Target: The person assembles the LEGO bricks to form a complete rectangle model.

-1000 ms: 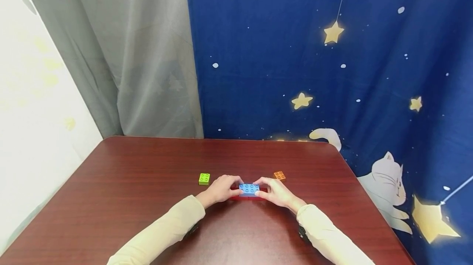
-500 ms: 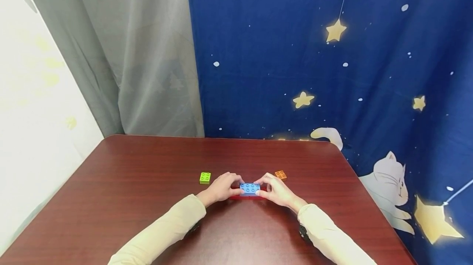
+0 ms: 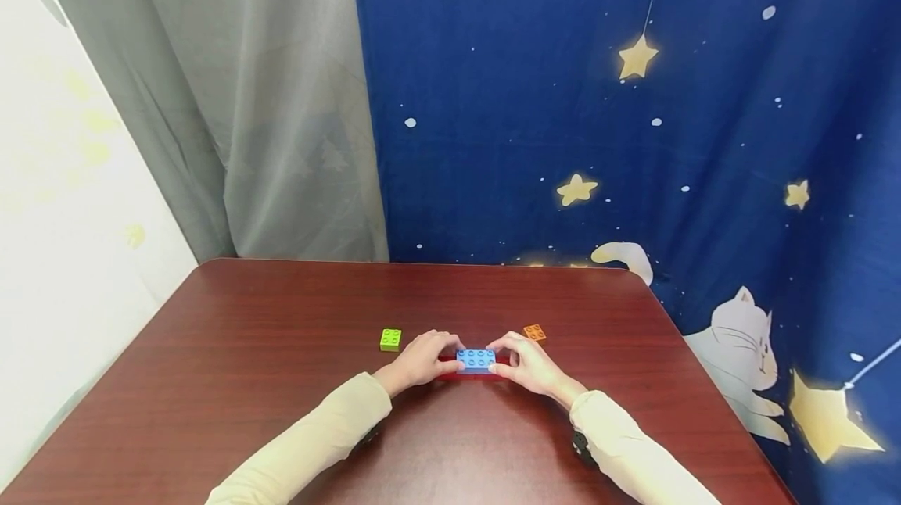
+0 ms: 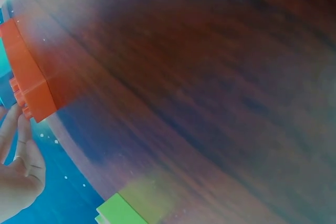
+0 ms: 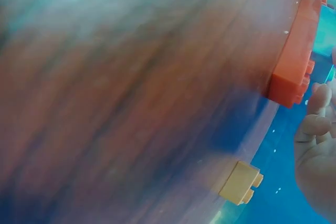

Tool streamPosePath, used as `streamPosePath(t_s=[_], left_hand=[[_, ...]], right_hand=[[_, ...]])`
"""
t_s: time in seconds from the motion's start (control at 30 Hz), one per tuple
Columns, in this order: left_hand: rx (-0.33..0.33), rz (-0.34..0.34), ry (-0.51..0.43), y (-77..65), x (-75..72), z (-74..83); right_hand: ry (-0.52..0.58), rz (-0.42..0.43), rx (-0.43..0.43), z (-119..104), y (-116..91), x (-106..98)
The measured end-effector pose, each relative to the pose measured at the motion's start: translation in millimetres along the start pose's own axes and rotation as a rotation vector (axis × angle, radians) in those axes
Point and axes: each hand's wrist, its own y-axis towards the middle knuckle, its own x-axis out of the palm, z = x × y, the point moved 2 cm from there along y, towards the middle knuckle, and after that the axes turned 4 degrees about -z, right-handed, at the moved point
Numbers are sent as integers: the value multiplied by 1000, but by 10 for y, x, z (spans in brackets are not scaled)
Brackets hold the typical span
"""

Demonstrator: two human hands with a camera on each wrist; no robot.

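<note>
Blue brick [image 3: 476, 360] is being pinched at both ends, between the two sets of fingers. Left end is being gripped by the left hand [image 3: 421, 358], thumb at the near corner, fingertips at the far one; right end is being held the same way by the right hand [image 3: 531, 367]. Both grips are being set narrow, at the brick's width. Two rows of studs are being left uncovered between the fingertips.

Directly under the fingers, a longer red base [image 5: 296, 48] is being partly covered by the blue brick and is being shown poking out past both its ends; whether the blue is being seated fully cannot be told. Green brick [image 3: 390, 340] is being seen left of the left fingers, near, not touched. Orange brick [image 3: 535, 332] is being seen just beyond the right-hand knuckles, partly blocked. All bricks are being supported by the dark red table [image 3: 317, 298].
</note>
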Motion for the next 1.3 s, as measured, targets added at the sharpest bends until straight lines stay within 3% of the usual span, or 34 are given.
streamPosePath(t_s=[0.9, 1.13, 1.3], left_hand=[[-12, 4, -40, -31, 5, 30], [-32, -1, -35, -41, -4, 57], [-39, -3, -32, -37, -14, 54]], right_hand=[[24, -22, 76, -2, -8, -5], [3, 55, -6, 17, 11, -106], [-5, 126, -15, 39, 15, -256]])
